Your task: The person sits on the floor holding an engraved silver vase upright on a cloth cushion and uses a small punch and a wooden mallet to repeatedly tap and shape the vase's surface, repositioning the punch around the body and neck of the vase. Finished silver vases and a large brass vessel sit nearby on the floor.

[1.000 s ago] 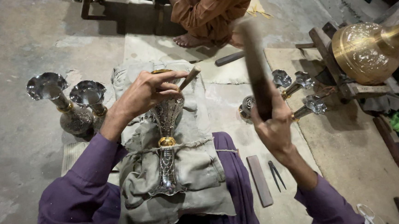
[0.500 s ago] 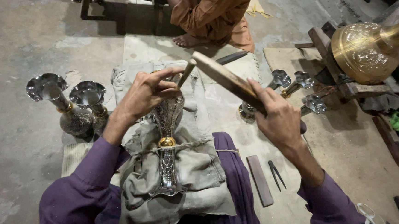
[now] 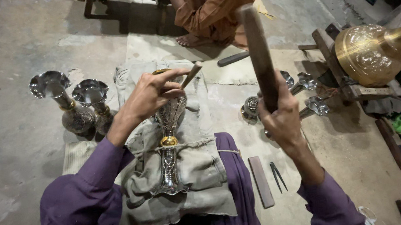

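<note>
A silver engraved vase with a gold band [image 3: 168,147] lies tied with string on a grey cloth pad [image 3: 190,173] across my lap. My left hand [image 3: 150,94] rests on the vase's wide end and pinches a short chisel-like punch [image 3: 190,75] angled against the metal. My right hand [image 3: 282,117] grips a dark wooden stick [image 3: 258,53], raised upright above the vase's right side.
Two finished silver vases [image 3: 77,104] stand on the floor at left. More silver vases [image 3: 301,97] lie at right near a large brass vessel [image 3: 368,53] on a wooden stand. A flat bar [image 3: 261,180] and dividers [image 3: 277,175] lie by my right knee. Another person in orange sits ahead.
The wooden stick came down toward the punch half a second ago and is now raised upright again. My left hand has stayed on the vase with the punch.
</note>
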